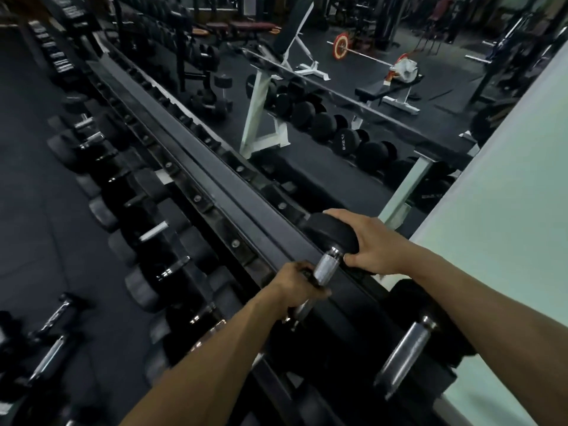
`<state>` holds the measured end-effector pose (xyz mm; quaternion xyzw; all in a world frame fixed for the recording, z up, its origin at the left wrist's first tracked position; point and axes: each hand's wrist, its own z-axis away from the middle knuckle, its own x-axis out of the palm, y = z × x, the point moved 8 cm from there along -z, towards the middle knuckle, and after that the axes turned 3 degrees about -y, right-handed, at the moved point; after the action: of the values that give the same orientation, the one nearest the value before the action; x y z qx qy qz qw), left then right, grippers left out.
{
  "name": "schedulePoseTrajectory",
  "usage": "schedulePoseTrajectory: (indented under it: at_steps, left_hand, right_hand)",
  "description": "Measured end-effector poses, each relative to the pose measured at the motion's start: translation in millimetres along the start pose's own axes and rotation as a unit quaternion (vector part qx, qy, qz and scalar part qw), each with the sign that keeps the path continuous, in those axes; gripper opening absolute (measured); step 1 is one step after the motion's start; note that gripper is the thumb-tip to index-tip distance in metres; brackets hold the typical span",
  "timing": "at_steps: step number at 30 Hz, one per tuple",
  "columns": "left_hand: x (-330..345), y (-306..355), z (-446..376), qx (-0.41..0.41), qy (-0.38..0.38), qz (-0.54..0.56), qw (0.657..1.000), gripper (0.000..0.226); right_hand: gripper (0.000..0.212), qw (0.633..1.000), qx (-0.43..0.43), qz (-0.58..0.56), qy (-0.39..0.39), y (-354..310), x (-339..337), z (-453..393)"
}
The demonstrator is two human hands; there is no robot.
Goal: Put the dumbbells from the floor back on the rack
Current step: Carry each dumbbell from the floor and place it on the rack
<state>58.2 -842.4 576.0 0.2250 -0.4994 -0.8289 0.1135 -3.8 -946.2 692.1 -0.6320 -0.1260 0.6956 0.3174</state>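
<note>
A black dumbbell with a knurled steel handle [326, 267] lies across the top tier of the long black rack [196, 167]. My left hand [295, 282] is closed around the near part of that handle. My right hand [365, 244] cups the dumbbell's far round head [325, 230] from the right. A second dumbbell [408, 348] rests on the same tier just to the right, untouched. Several more dumbbells lie on the floor at the lower left [52, 342].
The rack's lower tiers hold several dumbbells [153, 232]. A mirror behind the rack reflects a white-framed rack [264, 118], benches and a barbell with red plates [341, 46]. A pale green wall [507, 195] stands at the right. Dark rubber floor [27, 210] lies left.
</note>
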Motion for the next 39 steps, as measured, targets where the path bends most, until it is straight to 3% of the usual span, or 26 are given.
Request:
schedulePoseTrajectory:
  at_steps: [7,13,21,26,31,39]
  left_hand:
    - [3,0,-62,-0.048,-0.012,-0.072,0.996,0.041]
    - [-7,-22,-81,-0.091,0.000,-0.016,0.996,0.042]
    - [-3,-17,-78,-0.086,-0.003,-0.048,0.995,0.048]
    - [-10,-2,-67,-0.055,0.022,-0.072,0.996,0.037]
    - [-37,12,-39,-0.007,0.065,-0.090,0.994,0.044]
    - [-112,19,56,0.067,0.214,-0.221,0.949,0.037]
  right_hand:
    - [0.077,0.999,0.006,-0.040,-0.018,64,-3,-53]
    - [0.074,0.997,0.003,-0.072,-0.024,79,10,-78]
    - [0.079,0.998,0.035,-0.059,-0.012,82,8,-70]
    - [0.086,0.998,0.059,-0.017,-0.023,82,8,-64]
    - [0.090,0.997,0.069,-0.009,0.021,62,-3,-62]
    - [0.081,0.997,-0.029,0.070,0.021,-46,10,-85]
